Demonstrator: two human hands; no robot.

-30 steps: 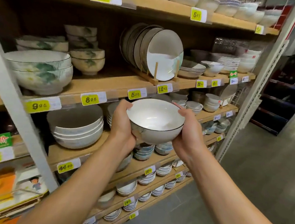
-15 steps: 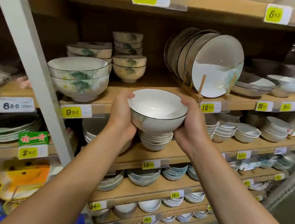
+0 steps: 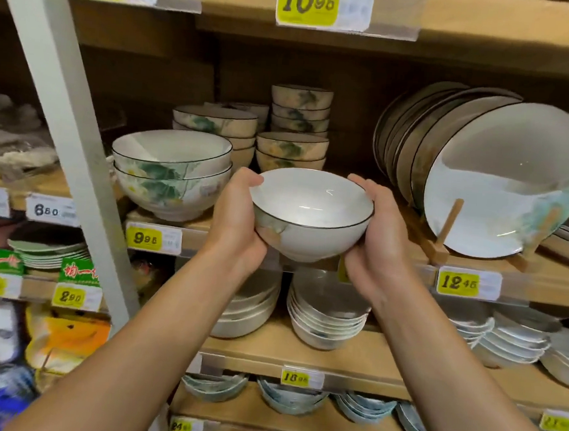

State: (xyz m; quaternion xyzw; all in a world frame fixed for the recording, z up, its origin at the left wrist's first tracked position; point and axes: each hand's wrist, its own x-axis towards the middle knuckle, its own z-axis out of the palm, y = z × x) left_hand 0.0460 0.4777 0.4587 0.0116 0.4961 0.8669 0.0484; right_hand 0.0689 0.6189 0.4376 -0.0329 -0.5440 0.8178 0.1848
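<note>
Head view shows my two hands in front of a shop shelf, and between them I hold a white bowl with a thin dark rim. My left hand is curled around its left side, with the thumb up at the rim. My right hand grips the right side in the same way. The bowl is upright and in the air, just before the edge of the wooden shelf. On this shelf, to the left of the bowl, stand two big bowls with green leaves, one inside the other. To the right, large plates stand on edge in a wooden rack. Behind the bowl there are stacks of small painted bowls. On the shelf below I see a pile of white bowls.
</note>
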